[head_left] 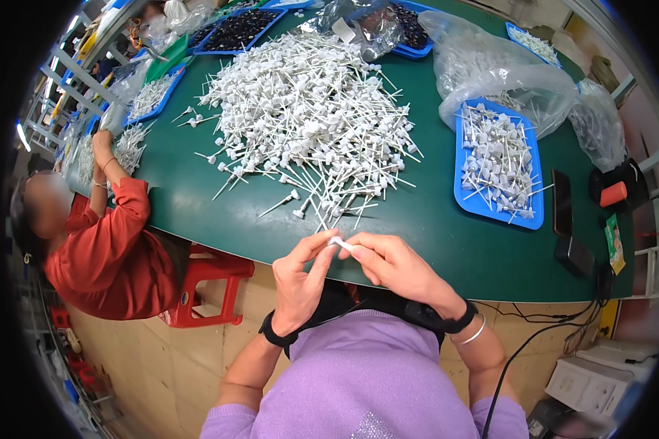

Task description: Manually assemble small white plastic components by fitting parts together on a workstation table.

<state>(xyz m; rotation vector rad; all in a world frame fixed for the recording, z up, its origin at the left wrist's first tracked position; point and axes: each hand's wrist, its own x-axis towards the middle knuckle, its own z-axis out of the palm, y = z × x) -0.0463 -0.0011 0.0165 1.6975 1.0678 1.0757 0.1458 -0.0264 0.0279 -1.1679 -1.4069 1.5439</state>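
Above the table's near edge, my left hand [298,278] pinches one end of a small white plastic pump head [337,242] between thumb and fingertips. The fingers of my right hand [399,267] close on its other end, so both hands hold the one part and partly cover it. Just beyond my fingertips spreads a large heap of similar white pump heads with thin tubes [307,117]. One loose pump head [280,203] lies at the heap's near side.
On the right stands a blue tray [461,197] of the same parts, with a clear plastic bag [505,80] behind it. A phone [561,201] lies on the green table [432,249]. At the left a person in a red top [102,245] handles similar parts, beside a red stool [212,274].
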